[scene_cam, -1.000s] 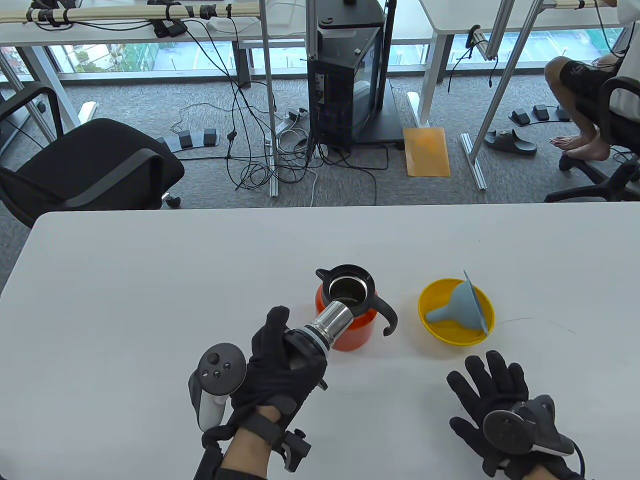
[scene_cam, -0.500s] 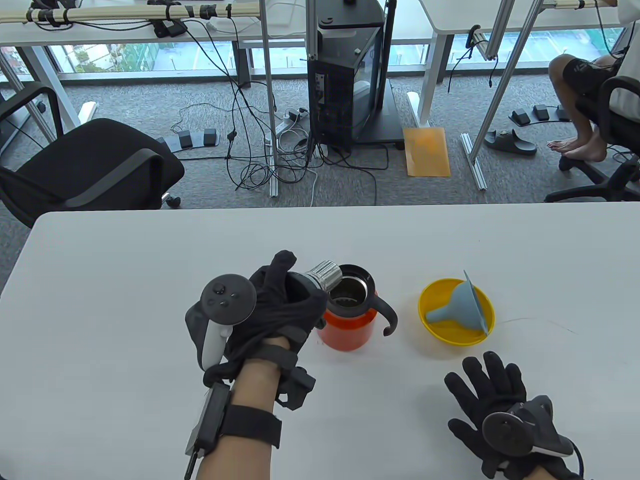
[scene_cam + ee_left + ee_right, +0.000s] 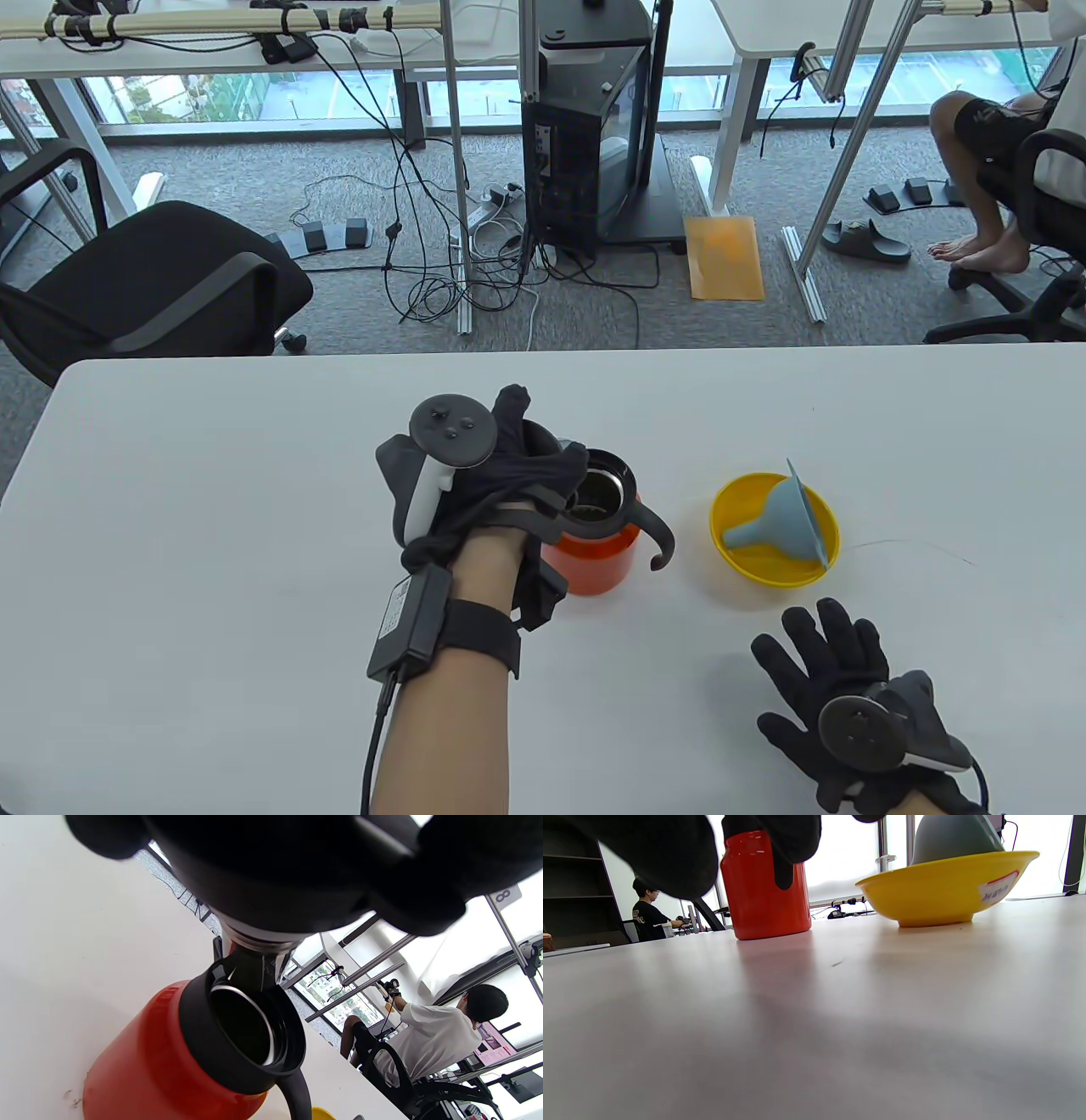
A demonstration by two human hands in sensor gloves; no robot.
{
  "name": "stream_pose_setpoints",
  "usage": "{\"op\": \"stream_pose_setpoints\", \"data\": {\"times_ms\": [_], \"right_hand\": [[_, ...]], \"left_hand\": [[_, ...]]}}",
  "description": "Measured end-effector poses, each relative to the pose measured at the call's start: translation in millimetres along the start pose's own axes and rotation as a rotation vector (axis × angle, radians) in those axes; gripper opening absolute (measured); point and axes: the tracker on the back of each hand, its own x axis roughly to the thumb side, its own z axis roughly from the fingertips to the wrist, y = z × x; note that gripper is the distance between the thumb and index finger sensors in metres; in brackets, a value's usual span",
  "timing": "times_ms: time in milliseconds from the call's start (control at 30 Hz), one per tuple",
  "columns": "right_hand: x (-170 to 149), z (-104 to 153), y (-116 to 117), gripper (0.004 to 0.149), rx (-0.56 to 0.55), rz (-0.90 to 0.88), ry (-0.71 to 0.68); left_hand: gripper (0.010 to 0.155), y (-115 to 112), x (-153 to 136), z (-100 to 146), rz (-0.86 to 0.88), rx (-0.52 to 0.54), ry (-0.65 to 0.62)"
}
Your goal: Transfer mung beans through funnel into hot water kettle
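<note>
**Stopper at the kettle's mouth, funnel lying in the bowl**

Red kettle (image 3: 594, 556) upright near the middle of the white table (image 3: 212, 509), black collar and curved handle (image 3: 657, 535) turned toward the right. Mouth open and dark in the left wrist view (image 3: 250, 1027); contents hard to make out there. Directly above the opening, a stopper (image 3: 254, 942) with a black cap and a silver metal neck, tilted, the neck reaching down at the rim's far edge; whether touching the rim, cannot tell.

Left hand (image 3: 501, 484) curled over the kettle's top from the left side, grasping that stopper, gloved fingers (image 3: 407, 899) wrapped around the black cap. Tracker (image 3: 450, 433) strapped on the back of the hand, dark wrist strap and small box along the forearm below.

Just right of the kettle, apart from it, a yellow bowl (image 3: 738, 560) with a blue-grey funnel (image 3: 776, 518) lying on its side inside, wide end toward the right, spout pointing left. White sticker on the bowl's outer wall in the right wrist view (image 3: 997, 889).

Right hand (image 3: 827, 671) flat on the table near the bottom right, fingers spread and released, grasping nothing, well short of the bowl.

Beyond the table: grey carpet, a black office chair (image 3: 153, 280), tangled cables, a seated person at another desk.
</note>
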Motion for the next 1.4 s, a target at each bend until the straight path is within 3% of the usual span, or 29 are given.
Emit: {"op": "stream_pose_setpoints", "data": {"times_ms": [433,767,967,1233,1400], "right_hand": [[-3.2,0.6,-0.7,0.082,-0.009,-0.049,-0.013],[-4.8,1.5,-0.6,0.081,0.000,-0.080,-0.019],[-5.7,1.9,-0.9,0.081,0.006,-0.095,-0.016],[-5.5,1.5,-0.6,0.080,0.022,-0.095,-0.013],[-5.1,1.3,-0.5,0.080,0.034,-0.085,-0.006]], "left_hand": [[0.093,-59.5,40.3,-39.7,-0.264,-0.100,0.193],[0.090,-83.5,43.6,-58.5,-0.395,-0.114,0.265],[0.086,-96.7,47.4,-60.9,-0.546,-0.072,0.264],[0.086,-93.7,40.4,-54.6,-0.506,-0.109,0.259],[0.086,-74.3,28.2,-28.8,-0.531,-0.076,0.204]]}}
